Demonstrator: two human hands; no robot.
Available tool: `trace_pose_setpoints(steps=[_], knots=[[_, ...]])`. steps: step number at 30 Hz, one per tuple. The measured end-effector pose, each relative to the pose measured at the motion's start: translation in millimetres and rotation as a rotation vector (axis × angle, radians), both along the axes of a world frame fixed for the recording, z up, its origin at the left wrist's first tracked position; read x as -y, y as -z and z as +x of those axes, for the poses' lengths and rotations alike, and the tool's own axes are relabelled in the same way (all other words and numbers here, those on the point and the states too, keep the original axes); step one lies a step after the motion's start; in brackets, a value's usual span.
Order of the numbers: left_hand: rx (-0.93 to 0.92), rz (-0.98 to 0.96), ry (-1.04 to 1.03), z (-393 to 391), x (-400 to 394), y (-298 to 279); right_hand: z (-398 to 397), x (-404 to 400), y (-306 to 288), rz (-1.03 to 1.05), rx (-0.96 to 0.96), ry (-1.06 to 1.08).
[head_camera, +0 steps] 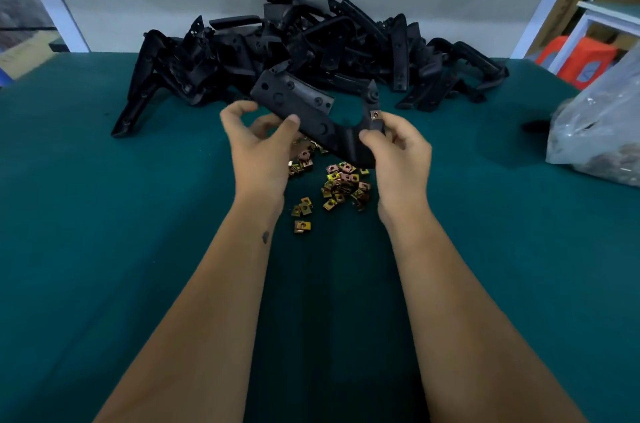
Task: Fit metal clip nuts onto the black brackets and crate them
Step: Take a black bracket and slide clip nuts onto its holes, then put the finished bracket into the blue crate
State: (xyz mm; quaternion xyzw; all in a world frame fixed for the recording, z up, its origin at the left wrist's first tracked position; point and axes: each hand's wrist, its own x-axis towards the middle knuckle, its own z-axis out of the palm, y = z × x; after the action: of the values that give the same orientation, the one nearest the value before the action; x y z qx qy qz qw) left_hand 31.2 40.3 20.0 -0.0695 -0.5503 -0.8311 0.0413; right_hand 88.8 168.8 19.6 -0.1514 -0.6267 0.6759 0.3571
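Observation:
A curved black bracket [304, 110] hangs in the air above the green table [104, 214], held between both hands. My left hand [258, 145] pinches its left part, thumb on the front face. My right hand [398, 148] grips its right end, where a metal clip nut [375, 115] sits on the edge by my fingertips. Under the bracket, several loose brass-coloured clip nuts [343, 185] lie scattered on the table. Behind it is a big pile of black brackets [311, 48]. No crate is in view.
A clear plastic bag [599, 131] with dark contents lies at the table's right edge. Beyond it stand an orange stool [581, 58] and a white frame. A grey wall closes off the back of the table.

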Motion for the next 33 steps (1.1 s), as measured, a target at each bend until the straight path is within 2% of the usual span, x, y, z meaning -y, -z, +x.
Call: trace_pose_setpoints(steps=[5, 9, 12, 15, 17, 21, 25, 28, 31, 33], knots=[[0.126, 0.042, 0.08, -7, 9, 1, -1, -5, 3, -0.186, 0.029, -0.131], [0.154, 0.095, 0.136, -1, 8, -2, 7, -1, 4, -0.373, -0.087, -0.245], [0.179, 0.124, 0.138, 9, 0, -8, 18, -3, 6, -0.421, -0.122, -0.298], [0.215, 0.148, 0.177, 27, -14, -16, 37, -15, 7, -0.395, -0.076, -0.267], [0.226, 0.127, 0.218, 44, -28, -22, 52, -24, 2, -0.376, -0.05, -0.163], [0.204, -0.089, 0.352, 86, -70, -34, 94, -54, -14, -0.451, -0.121, 0.193], [0.241, -0.048, 0.513, 137, -117, -49, 167, -101, -34, -0.35, -0.203, 0.489], [0.152, -0.179, 0.695, 193, -158, -52, 234, -137, -49, -0.252, -0.224, 0.712], [0.075, -0.377, 0.934, 268, -197, -45, 309, -168, -48, -0.214, -0.16, 0.923], [0.051, -0.479, 1.099, 315, -214, -35, 360, -188, -41, -0.201, -0.038, 1.016]])
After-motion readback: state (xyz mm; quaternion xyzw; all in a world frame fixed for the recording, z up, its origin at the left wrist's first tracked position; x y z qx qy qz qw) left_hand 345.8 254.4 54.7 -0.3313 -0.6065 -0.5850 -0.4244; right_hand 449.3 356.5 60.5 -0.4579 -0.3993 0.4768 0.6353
